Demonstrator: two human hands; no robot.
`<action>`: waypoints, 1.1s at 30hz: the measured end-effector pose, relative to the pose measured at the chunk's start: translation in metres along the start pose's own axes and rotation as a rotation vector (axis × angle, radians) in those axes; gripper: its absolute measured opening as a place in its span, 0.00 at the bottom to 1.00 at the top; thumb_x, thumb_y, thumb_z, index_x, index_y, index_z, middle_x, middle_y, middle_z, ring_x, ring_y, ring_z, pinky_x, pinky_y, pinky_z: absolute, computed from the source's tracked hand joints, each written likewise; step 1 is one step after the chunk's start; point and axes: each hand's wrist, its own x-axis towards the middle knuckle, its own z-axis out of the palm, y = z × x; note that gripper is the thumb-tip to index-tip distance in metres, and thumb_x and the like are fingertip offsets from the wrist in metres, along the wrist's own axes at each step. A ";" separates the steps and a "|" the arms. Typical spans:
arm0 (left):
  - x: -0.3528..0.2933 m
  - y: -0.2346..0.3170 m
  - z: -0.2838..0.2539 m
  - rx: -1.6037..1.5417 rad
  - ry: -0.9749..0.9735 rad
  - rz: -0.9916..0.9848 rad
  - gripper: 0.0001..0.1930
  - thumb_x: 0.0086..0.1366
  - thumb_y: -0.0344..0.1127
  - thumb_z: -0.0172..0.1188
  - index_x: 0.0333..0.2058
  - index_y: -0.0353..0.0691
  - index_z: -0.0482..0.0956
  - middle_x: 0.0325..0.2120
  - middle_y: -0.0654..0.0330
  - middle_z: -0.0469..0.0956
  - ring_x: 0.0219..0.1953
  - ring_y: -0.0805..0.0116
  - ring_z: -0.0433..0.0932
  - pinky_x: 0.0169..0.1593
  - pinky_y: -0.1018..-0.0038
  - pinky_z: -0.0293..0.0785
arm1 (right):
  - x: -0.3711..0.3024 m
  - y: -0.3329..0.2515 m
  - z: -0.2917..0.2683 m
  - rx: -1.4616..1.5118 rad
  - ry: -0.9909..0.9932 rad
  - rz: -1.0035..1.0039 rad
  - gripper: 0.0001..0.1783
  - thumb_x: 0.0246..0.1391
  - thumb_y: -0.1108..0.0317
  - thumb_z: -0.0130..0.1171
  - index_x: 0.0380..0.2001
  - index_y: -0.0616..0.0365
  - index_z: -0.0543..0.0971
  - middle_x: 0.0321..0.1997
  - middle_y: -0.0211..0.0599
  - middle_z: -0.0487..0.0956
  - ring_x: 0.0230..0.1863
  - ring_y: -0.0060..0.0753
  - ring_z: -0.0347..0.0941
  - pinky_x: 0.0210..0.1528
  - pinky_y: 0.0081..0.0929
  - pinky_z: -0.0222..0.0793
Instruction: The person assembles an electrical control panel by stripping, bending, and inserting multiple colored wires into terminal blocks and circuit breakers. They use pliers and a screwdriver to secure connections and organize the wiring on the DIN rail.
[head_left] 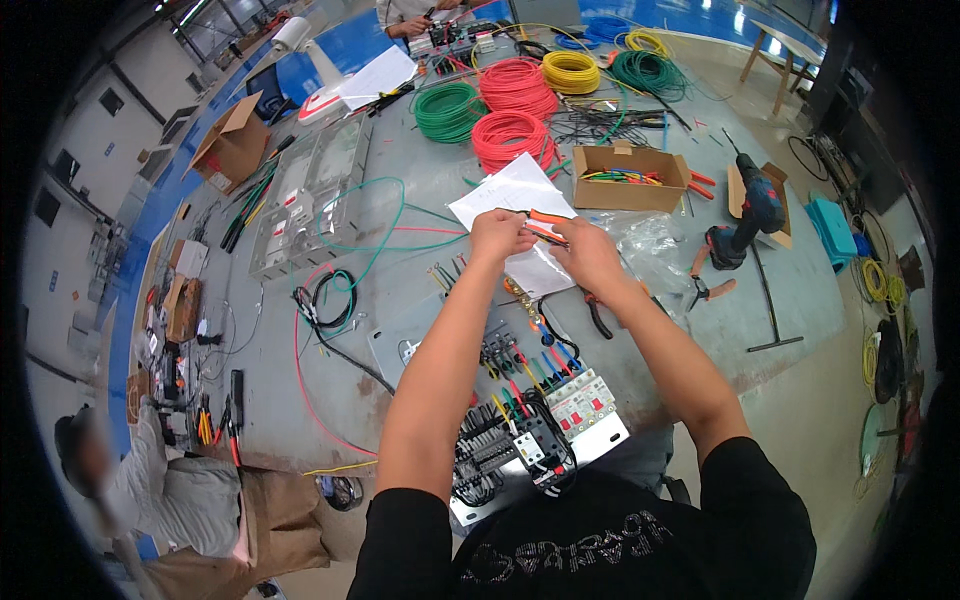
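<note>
Above the paper sheets (540, 272), in the middle of the table, my two hands come close together. My right hand (590, 250) is closed round a pair of orange-and-black-handled pliers (550, 217). The exact type of their jaws cannot be made out. My left hand (500, 237) is closed at the pliers' other end, its fingers pinched; what lies between them is too small to name. A green wire (435, 213) and a pink one run toward it from the left. Nearer me, below my forearms, lies a metal plate with wired terminal blocks (490, 450) and circuit breakers (582, 402).
Red wire coils (515, 140), a green coil (448, 112) and yellow ones sit at the back. A cardboard box (628, 180) holds wires. A cordless drill (750, 205) stands at right, a clear-lidded enclosure (315, 195) at left. One person (170, 480) is at lower left, another across the table.
</note>
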 end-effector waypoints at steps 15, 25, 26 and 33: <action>0.060 -0.019 -0.036 1.209 -0.284 0.253 0.16 0.71 0.41 0.58 0.41 0.32 0.85 0.21 0.54 0.83 0.21 0.62 0.83 0.30 0.65 0.80 | 0.028 0.022 0.047 -0.189 -0.220 0.004 0.09 0.48 0.64 0.68 0.31 0.57 0.87 0.35 0.48 0.86 0.42 0.55 0.83 0.47 0.49 0.79; -0.073 0.069 -0.133 0.610 -0.009 0.469 0.27 0.68 0.47 0.69 0.57 0.33 0.81 0.43 0.55 0.86 0.47 0.69 0.82 0.53 0.70 0.77 | 0.037 -0.045 0.032 0.545 -0.418 -0.073 0.15 0.58 0.59 0.68 0.41 0.60 0.89 0.36 0.44 0.88 0.37 0.36 0.84 0.43 0.31 0.77; -0.076 0.060 -0.141 0.662 -0.028 0.470 0.27 0.68 0.47 0.69 0.57 0.32 0.81 0.45 0.55 0.86 0.49 0.68 0.82 0.54 0.70 0.76 | 0.037 -0.052 0.044 0.578 -0.416 -0.114 0.15 0.58 0.59 0.68 0.41 0.59 0.89 0.35 0.43 0.88 0.36 0.36 0.84 0.43 0.31 0.77; -0.075 0.023 -0.140 0.778 -0.082 0.427 0.21 0.64 0.43 0.70 0.50 0.33 0.85 0.42 0.53 0.87 0.45 0.65 0.84 0.50 0.67 0.79 | 0.062 -0.066 0.072 0.486 -0.553 -0.144 0.14 0.57 0.58 0.69 0.39 0.56 0.90 0.31 0.38 0.87 0.32 0.32 0.82 0.40 0.30 0.76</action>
